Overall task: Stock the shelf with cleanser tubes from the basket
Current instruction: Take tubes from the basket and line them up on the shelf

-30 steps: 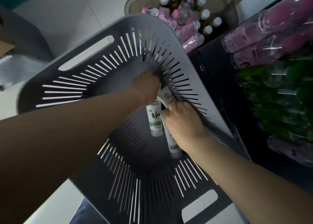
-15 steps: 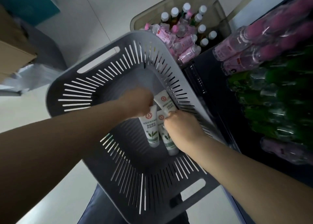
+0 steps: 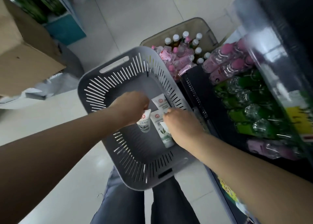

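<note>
A grey slotted basket (image 3: 108,81) sits on the floor in front of my legs, beside a dark shelf (image 3: 218,115). Inside it my left hand (image 3: 132,106) grips one white cleanser tube (image 3: 144,122) with a green leaf print, its cap pointing down. My right hand (image 3: 179,123) grips two more tubes: one (image 3: 163,132) pointing toward me, another (image 3: 160,102) sticking out past the fingers toward the basket's far wall. The fingers of both hands are hidden under the hands' backs.
A beige crate (image 3: 179,27) of white-capped and pink bottles stands behind the basket. The shelf at right holds pink bottles (image 3: 227,66) and green bottles (image 3: 250,108). A cardboard box (image 3: 22,54) and white wrapping lie at left on the tiled floor.
Both hands have lifted the tubes off the basket floor. The view has pulled back and tilted up, so the basket looks smaller and more floor shows.
</note>
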The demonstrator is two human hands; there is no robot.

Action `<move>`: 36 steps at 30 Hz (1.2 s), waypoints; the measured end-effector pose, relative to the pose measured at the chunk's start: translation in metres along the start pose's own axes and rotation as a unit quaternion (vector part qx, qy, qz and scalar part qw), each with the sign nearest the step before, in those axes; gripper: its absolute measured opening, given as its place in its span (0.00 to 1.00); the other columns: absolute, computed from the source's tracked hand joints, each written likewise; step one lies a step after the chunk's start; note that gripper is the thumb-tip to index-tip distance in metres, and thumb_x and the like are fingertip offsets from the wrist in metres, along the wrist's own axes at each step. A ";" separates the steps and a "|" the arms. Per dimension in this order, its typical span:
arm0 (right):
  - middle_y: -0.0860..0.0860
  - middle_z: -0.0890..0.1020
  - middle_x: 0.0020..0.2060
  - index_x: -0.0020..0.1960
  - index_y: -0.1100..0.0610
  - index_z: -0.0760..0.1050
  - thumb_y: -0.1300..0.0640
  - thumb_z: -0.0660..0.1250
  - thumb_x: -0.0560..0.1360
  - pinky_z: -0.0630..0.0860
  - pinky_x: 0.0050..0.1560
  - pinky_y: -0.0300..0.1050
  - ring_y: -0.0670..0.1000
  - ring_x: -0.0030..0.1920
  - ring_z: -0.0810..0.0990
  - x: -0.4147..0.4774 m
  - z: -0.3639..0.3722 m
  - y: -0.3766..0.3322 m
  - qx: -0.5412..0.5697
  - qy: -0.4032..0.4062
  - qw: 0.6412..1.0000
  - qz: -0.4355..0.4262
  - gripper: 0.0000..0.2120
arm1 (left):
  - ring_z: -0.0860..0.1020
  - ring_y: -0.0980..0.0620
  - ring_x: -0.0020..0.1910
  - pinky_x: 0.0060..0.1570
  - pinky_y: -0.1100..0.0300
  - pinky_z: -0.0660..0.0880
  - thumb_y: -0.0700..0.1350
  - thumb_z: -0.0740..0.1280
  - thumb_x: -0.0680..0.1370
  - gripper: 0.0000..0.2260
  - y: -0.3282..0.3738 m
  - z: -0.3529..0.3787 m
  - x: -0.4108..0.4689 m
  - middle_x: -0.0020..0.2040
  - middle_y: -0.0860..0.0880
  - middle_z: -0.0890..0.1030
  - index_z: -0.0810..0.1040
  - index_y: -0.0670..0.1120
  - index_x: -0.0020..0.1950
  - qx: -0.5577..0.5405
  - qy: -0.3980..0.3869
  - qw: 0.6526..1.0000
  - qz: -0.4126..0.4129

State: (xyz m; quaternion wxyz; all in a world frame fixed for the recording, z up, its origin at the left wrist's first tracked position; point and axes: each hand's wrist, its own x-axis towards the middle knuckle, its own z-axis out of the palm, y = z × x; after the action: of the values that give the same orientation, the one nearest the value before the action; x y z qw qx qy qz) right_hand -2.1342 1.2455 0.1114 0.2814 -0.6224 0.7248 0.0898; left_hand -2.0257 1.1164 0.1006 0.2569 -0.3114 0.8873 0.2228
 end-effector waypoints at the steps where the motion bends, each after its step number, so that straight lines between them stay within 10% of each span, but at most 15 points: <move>1: 0.58 0.77 0.57 0.58 0.64 0.74 0.65 0.55 0.79 0.72 0.47 0.46 0.57 0.56 0.77 -0.006 -0.006 -0.001 0.003 0.009 1.000 -0.002 0.13 | 0.79 0.44 0.46 0.44 0.54 0.76 0.41 0.63 0.76 0.08 0.003 -0.006 -0.010 0.47 0.46 0.82 0.81 0.50 0.50 0.002 0.006 1.000 -0.002; 23: 0.52 0.79 0.44 0.47 0.58 0.76 0.65 0.60 0.77 0.66 0.32 0.38 0.50 0.40 0.75 -0.208 -0.122 -0.074 0.080 0.255 0.950 0.160 0.07 | 0.79 0.45 0.48 0.44 0.56 0.76 0.43 0.61 0.78 0.09 0.103 -0.144 -0.208 0.50 0.47 0.80 0.80 0.50 0.54 0.179 0.167 0.960 0.134; 36: 0.55 0.76 0.51 0.54 0.60 0.76 0.64 0.59 0.77 0.75 0.52 0.50 0.55 0.52 0.77 -0.409 -0.150 -0.125 0.085 0.378 0.872 0.298 0.09 | 0.76 0.51 0.46 0.42 0.60 0.68 0.40 0.61 0.79 0.08 0.213 -0.171 -0.356 0.50 0.48 0.81 0.79 0.47 0.54 0.230 0.248 0.887 0.315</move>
State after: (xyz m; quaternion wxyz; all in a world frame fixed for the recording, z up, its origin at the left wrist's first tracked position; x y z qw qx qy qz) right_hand -2.0319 1.4951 0.4753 -0.0027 -0.3368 0.9318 -0.1350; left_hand -1.9823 1.3281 0.4943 0.0094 0.0071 0.9999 -0.0030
